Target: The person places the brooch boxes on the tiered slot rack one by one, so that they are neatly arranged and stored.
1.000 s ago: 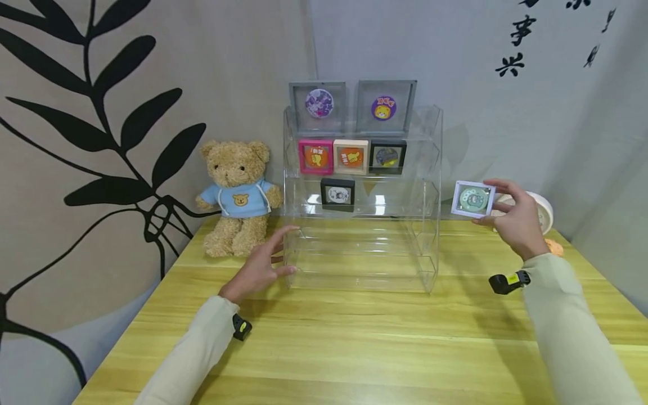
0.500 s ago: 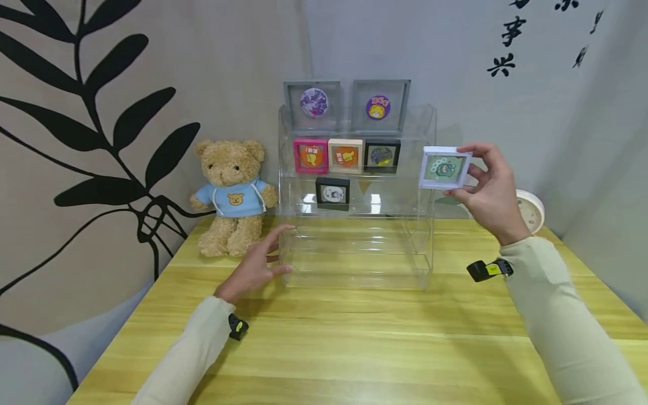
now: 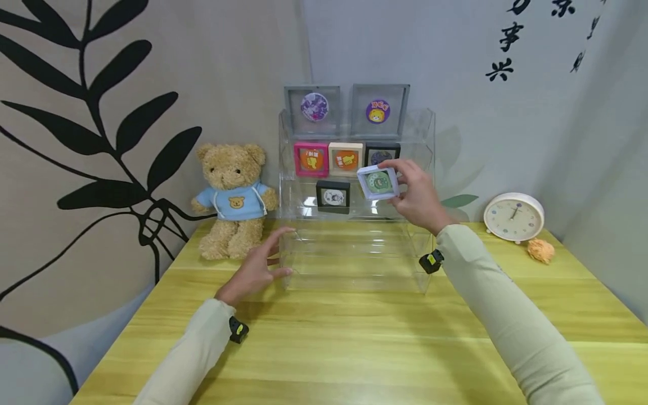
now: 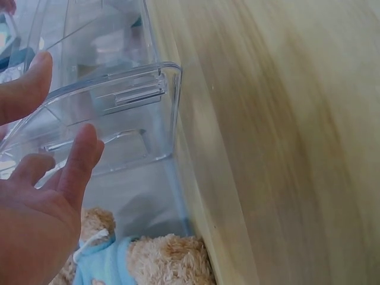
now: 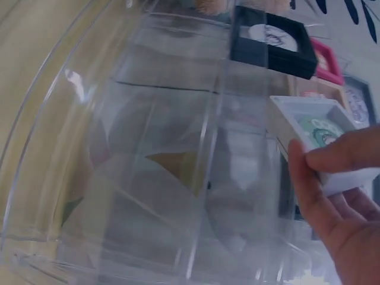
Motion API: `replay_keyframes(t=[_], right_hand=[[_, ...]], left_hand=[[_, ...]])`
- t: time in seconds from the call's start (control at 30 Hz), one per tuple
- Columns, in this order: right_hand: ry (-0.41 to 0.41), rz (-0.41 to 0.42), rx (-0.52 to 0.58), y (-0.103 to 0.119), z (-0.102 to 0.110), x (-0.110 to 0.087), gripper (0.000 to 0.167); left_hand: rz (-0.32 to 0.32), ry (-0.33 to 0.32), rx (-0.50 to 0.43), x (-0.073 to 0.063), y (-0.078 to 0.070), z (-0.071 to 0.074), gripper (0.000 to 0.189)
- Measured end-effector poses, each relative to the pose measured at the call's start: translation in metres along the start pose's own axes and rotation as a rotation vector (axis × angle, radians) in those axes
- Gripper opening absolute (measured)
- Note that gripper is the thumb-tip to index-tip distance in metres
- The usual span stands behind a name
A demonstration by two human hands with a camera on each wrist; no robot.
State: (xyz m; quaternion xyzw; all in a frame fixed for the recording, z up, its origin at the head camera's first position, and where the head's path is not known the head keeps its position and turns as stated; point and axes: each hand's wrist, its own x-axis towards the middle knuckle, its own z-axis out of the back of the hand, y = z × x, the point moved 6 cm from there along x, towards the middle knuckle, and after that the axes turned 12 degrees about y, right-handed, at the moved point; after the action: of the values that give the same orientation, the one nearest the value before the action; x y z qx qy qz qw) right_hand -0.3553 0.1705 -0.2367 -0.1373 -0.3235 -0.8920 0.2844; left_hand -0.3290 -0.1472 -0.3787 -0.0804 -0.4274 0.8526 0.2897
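Observation:
A clear tiered acrylic display stand (image 3: 354, 281) stands on the wooden table. My right hand (image 3: 420, 197) pinches a small white-lavender framed badge (image 3: 378, 183) by its right side, slightly tilted, in front of the stand's right half. In the right wrist view the framed badge (image 5: 320, 127) shows a green round picture between thumb and fingers. A black framed badge (image 3: 333, 197) sits to its left on the same tier. Behind it are a pink frame (image 3: 311, 159), a cream frame (image 3: 346, 158) and a partly hidden black frame (image 3: 382, 151). My left hand (image 3: 255, 267) touches the stand's left side with extended fingers.
Two larger grey frames (image 3: 313, 112) stand on the top tier. A teddy bear (image 3: 235, 197) in a blue hoodie sits left of the stand. At the right back are a white clock (image 3: 513, 217) and a crumpled orange thing (image 3: 540, 251).
My right hand has carried the white-lavender framed badge leftward from near the clock to the front of the stand. The clock has come into full view. My left hand stays at the stand's side.

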Motion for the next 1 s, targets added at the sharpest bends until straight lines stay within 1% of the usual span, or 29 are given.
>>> replay_keyframes(t=[0.13, 0.27, 0.37, 0.47, 0.57, 0.73, 1.0], right_hand=[[0.047, -0.012, -0.055, -0.005, -0.007, 0.001, 0.063], [0.090, 0.005, -0.108, -0.005, -0.010, 0.001, 0.047], [0.096, 0.006, -0.116, -0.006, -0.010, 0.002, 0.041], [0.097, -0.004, -0.102, -0.007, -0.010, 0.002, 0.042], [0.089, -0.008, -0.103, -0.008, -0.011, 0.002, 0.043], [0.042, -0.010, -0.156, -0.006, -0.010, 0.002, 0.045], [-0.003, -0.085, -0.174, -0.006, -0.012, 0.000, 0.048]], left_hand=[[0.005, 0.009, -0.004, 0.000, 0.001, -0.002, 0.091], [-0.006, 0.002, 0.016, 0.000, -0.002, -0.001, 0.090], [-0.011, 0.003, 0.018, 0.000, -0.003, 0.001, 0.090], [-0.006, 0.003, 0.010, 0.000, -0.002, 0.001, 0.091], [-0.003, 0.002, 0.013, 0.000, -0.001, 0.001, 0.091], [-0.005, -0.001, 0.016, -0.001, 0.001, 0.000, 0.090], [-0.007, -0.010, 0.009, -0.001, 0.001, -0.001, 0.090]])
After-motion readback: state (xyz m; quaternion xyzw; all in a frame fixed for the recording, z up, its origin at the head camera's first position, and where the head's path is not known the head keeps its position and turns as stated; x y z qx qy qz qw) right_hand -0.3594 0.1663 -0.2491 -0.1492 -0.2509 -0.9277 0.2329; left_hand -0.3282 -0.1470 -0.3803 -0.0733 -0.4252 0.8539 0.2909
